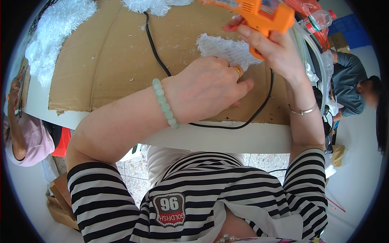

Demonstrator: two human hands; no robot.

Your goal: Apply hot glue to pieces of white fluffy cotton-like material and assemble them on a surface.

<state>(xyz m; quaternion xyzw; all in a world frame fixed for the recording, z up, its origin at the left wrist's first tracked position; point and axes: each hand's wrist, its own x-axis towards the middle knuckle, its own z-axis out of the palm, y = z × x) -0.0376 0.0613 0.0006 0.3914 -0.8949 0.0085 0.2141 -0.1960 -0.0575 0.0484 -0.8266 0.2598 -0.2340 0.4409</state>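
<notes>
The white table supported a cardboard sheet, which covered most of the work surface I could see. A heap of white plastic wrap lay on its far left part. A black cord ran across the sheet, passed beneath the left forearm and looped up toward the right hand.

The orange gun-shaped tool was in the right hand, raised over the far right part of the sheet. Its long axis ran roughly left to right; its front pointed to the person's left and slightly away, its handle down toward the person. The right fingers were clamped around the handle.

The left hand was positioned back upward, beside a white plastic piece. Its thumb stood apart; most other fingers were hidden, so I could not tell whether they gripped anything. A green bead bracelet encircled the left wrist.
</notes>
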